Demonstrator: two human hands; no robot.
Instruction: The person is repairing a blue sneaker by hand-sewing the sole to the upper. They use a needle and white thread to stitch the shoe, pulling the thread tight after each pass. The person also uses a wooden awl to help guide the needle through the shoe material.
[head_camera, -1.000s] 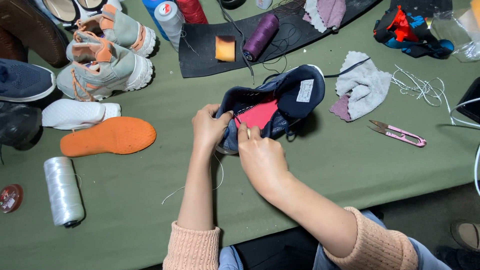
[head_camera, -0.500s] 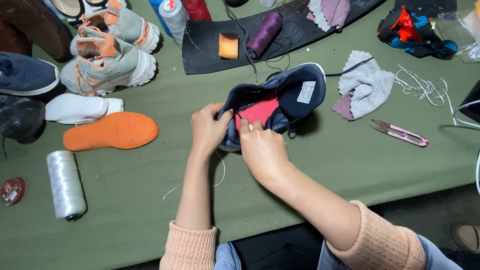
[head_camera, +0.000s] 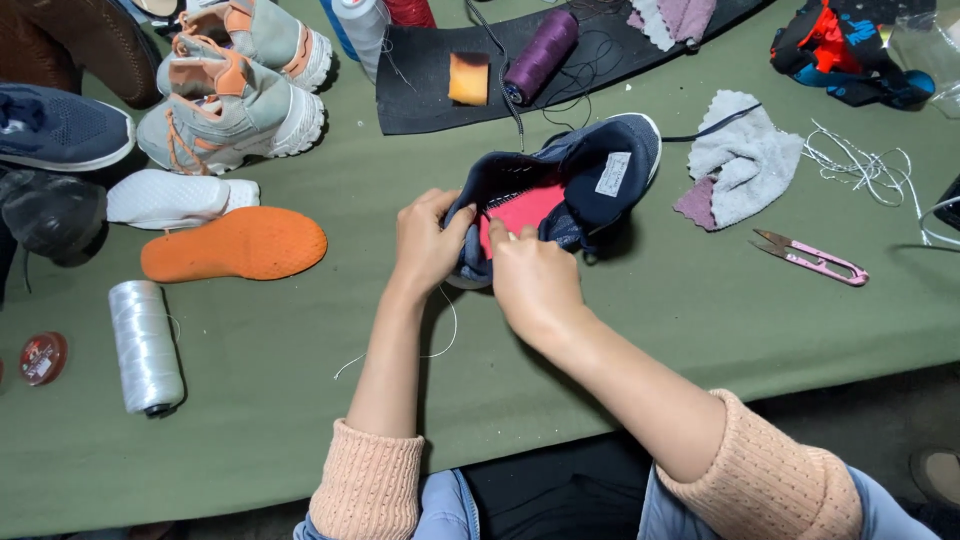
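A navy blue sneaker (head_camera: 600, 165) with a pink-red lining lies on the green table, its opening turned toward me. My left hand (head_camera: 428, 240) grips the heel edge of the shoe. My right hand (head_camera: 530, 275) pinches the collar beside the pink lining, fingers closed on the fabric. A thin white thread (head_camera: 440, 335) trails from under my hands across the table.
An orange insole (head_camera: 235, 243) and a white insole (head_camera: 175, 197) lie at left, with a white thread spool (head_camera: 145, 345), grey-orange sneakers (head_camera: 230, 105) and dark shoes. Pink thread snips (head_camera: 812, 258), a grey cloth (head_camera: 738, 160), a purple spool (head_camera: 540, 55) on a black sheet lie behind.
My hands have stayed on the shoe; the fingers shifted slightly along the collar. Nothing else on the table has moved.
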